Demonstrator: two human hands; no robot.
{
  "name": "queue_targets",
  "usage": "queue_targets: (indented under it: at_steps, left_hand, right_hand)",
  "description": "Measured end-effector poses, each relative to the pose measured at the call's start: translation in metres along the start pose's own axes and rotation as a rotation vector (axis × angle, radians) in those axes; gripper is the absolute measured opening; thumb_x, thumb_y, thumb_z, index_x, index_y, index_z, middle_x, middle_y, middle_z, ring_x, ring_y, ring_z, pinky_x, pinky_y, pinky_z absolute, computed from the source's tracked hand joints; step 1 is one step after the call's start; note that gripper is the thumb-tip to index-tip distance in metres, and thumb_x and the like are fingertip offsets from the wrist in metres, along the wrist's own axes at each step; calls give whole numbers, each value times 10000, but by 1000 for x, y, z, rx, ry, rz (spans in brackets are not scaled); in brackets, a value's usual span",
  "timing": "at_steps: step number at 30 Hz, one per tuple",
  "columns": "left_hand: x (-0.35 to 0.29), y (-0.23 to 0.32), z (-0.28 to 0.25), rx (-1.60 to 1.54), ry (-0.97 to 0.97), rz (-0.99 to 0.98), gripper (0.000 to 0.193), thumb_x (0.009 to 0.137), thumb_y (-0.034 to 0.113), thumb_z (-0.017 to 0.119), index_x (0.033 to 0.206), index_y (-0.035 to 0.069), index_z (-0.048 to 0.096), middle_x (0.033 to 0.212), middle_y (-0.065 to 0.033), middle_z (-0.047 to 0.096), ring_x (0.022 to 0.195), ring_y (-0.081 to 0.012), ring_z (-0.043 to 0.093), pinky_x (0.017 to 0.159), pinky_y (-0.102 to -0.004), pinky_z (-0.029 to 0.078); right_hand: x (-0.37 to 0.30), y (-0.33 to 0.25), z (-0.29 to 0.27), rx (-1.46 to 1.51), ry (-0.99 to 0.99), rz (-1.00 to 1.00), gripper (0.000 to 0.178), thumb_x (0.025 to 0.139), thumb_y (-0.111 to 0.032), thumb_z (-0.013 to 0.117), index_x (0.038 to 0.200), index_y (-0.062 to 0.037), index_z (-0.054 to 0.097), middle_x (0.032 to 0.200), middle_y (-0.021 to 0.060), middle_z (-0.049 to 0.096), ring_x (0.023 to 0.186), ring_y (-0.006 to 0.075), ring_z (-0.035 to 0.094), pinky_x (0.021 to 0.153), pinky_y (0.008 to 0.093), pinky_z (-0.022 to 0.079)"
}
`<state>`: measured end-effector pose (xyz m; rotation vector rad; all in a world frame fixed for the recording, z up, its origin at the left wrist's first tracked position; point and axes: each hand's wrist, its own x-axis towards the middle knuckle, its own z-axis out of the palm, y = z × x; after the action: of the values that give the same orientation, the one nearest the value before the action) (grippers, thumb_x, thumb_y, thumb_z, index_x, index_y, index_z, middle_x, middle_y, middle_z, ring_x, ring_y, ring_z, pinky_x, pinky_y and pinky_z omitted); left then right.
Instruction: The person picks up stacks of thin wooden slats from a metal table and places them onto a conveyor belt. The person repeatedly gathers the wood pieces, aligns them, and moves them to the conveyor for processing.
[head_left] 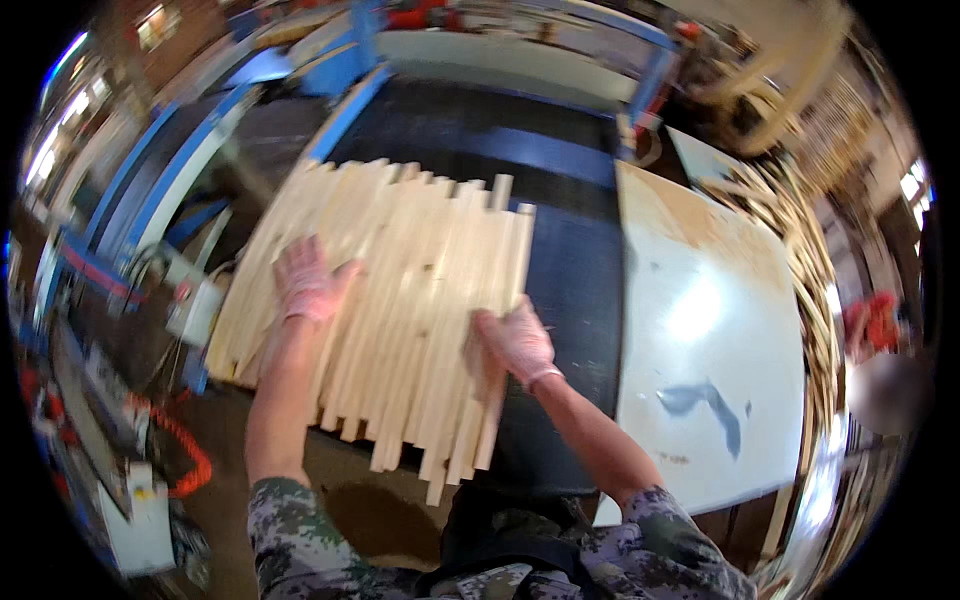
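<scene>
A broad row of pale wooden strips (400, 290) lies side by side, their ends uneven, partly over a black conveyor belt (570, 270). My left hand (308, 280), in a thin pinkish-white glove, rests flat on the strips left of the middle with its fingers spread. At the row's right edge is my right hand (520, 342), gloved alike. Its thumb points left over the strips, apart from the other fingers, which lie along the outermost strip. One strip (502, 192) juts out farther than its neighbours at the far end.
To the right of the belt is a pale, shiny tabletop (710, 330) with a grey smear. Long thin wood offcuts (790, 220) are heaped along its far side. Blue machine frames (190, 160) stand at the left, near an orange coiled hose (190, 450). A person in red (880, 325) is at the far right.
</scene>
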<state>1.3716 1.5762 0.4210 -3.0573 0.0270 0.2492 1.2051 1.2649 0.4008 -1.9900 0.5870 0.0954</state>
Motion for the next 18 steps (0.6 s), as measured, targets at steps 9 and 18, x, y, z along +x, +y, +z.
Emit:
queue_targets:
  at_steps: [9, 18]
  left_hand:
    - [-44, 81, 62, -458, 430, 311, 678, 1114, 419, 489, 1613, -25, 376, 1677, -219, 384, 1564, -354, 345, 1292, -432, 247]
    - [-279, 322, 55, -1266, -334, 1031, 555, 1128, 296, 484, 1551, -63, 466, 1541, -198, 561, 1427, -289, 539, 1245, -396, 363]
  right_hand:
    - [-88, 103, 18, 202, -218, -223, 813, 918, -444, 728, 1507, -11, 371, 1396, 284, 608, 1301, 394, 610, 1091, 452, 492]
    - [-273, 321, -94, 594, -669, -555, 392, 1081, -341, 604, 1031, 44, 555, 836, -13, 445, 832, 125, 461, 756, 355, 438]
